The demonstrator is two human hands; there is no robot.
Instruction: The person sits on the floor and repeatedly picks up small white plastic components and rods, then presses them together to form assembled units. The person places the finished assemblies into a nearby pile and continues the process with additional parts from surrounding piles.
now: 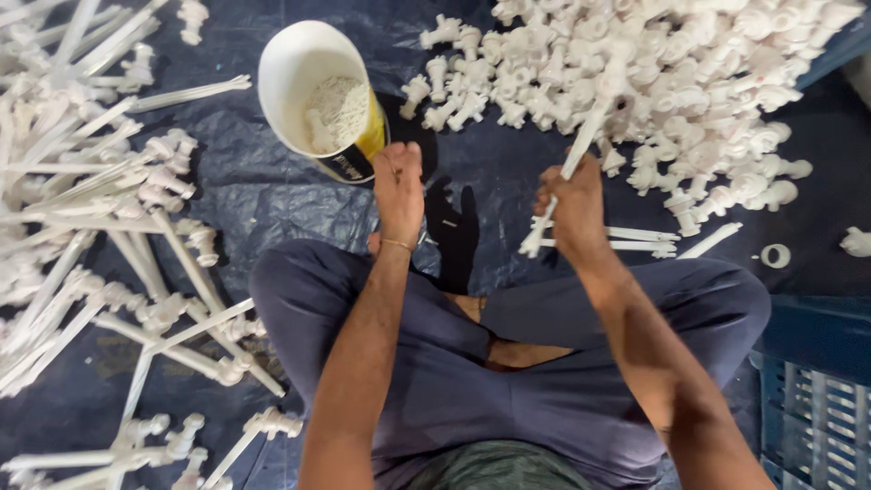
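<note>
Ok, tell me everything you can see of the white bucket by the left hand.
The bucket is a round tub, likely plastic, white inside with a yellow and black outer wall. It lies tilted, its open mouth facing the camera, on the dark blue tarp. Inside sits a heap of white powdery or pasty material with a small white piece in it. The left hand is at its lower rim; whether they touch is unclear. White fittings lie heaped to its right.

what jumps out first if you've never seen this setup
The big heap of white fittings at upper right and the sprawl of white pipes on the left. Between them a white tub stands by the left hand, while the right hand grips a pipe above the dark sheet.
</note>
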